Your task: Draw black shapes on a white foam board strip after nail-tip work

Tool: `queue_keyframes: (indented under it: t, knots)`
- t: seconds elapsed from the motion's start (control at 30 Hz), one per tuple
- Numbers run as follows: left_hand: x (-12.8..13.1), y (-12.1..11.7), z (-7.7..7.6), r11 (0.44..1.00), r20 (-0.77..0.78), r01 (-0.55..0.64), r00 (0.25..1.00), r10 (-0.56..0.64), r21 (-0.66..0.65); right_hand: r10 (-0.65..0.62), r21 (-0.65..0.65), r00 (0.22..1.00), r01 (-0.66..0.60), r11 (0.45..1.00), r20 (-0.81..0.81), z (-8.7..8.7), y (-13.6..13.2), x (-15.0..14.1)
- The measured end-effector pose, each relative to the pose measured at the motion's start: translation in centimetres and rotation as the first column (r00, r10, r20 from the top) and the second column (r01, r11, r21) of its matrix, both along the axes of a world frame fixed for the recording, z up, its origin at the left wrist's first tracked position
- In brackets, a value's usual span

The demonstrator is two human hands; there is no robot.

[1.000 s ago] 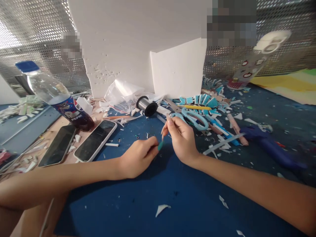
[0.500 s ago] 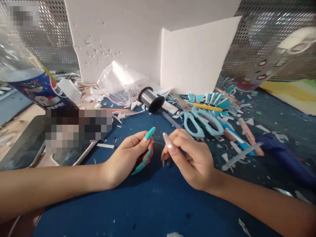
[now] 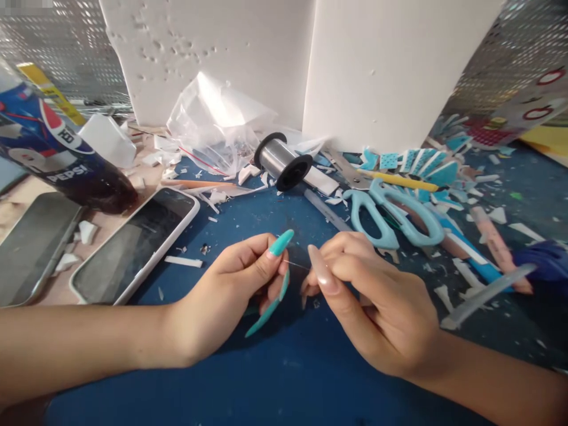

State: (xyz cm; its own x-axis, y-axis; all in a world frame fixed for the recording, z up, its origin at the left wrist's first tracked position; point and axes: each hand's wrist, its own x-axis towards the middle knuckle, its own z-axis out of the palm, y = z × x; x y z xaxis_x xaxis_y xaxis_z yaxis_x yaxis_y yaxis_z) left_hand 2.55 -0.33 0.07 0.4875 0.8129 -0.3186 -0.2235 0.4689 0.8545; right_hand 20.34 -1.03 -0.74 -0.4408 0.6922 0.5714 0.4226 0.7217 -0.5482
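A thin clear thread runs through the short gap between my hands, just above the blue work surface. My left hand, with long turquoise nails, is closed in a pinch on one end of it. The other end goes into the closed fingers of my right hand, whose nails are long and pale pink; its fingertips are partly hidden behind the thumb. Beyond the hands lies a black-rimmed spool wound with shiny greyish line. Light blue scissors lie just behind my right hand.
Two phones and a Pepsi cup are on the left. White foam boards stand at the back, with a clear plastic bag before them. Foam scraps, a yellow pencil and a blue glue gun lie around the right.
The view has tilted down and come closer, so the spool, scissors and phones look larger. Both hands keep their pinch, with the thread still stretched between them.
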Motion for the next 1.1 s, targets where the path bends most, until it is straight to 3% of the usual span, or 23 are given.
queue_keyframes:
  t: [0.6,1.1]
  knots:
    - [0.09,-0.17,-0.30,0.999,0.019,-0.017,1.000,0.016,0.037,-0.010,0.000,1.000,0.010,1.000,0.020,-0.03,0.01,-0.10]
    - [0.11,-0.45,-0.44,0.990,-0.092,-0.085,0.991,0.096,0.110,0.029,-0.021,0.996,-0.027,0.999,0.090,0.12,0.34,-0.51]
